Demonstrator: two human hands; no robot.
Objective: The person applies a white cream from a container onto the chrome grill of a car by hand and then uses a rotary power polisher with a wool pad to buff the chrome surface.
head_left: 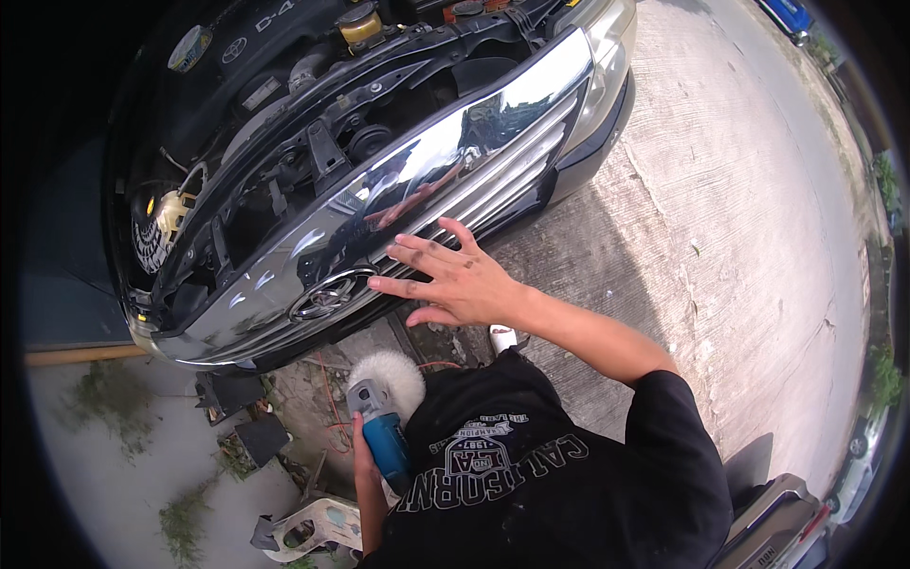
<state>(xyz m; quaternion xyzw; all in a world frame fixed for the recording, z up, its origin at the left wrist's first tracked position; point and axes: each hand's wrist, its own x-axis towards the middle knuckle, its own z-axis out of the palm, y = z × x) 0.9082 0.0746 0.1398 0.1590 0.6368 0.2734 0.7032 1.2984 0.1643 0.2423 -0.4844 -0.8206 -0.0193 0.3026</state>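
The polisher (387, 444) is blue and grey, its pad (406, 381) white, the shirt (607, 503) black with pale lettering (477, 488).

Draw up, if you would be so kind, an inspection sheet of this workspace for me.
Surface: glossy chrome grille with an oval emblem, reflecting its surroundings.
Job's things: blue-and-grey power tool with a fluffy white pad.
Clutter: dark pieces and a white plastic piece at lower left.
Left hand: grips the power tool.
Right hand: spread over the grille; contact cannot be told.
Cables: thin orange cord on the ground; where it leads is unclear.
Surroundings: open engine bay, concrete ground partly shaded, plants at left, silver car at far right.
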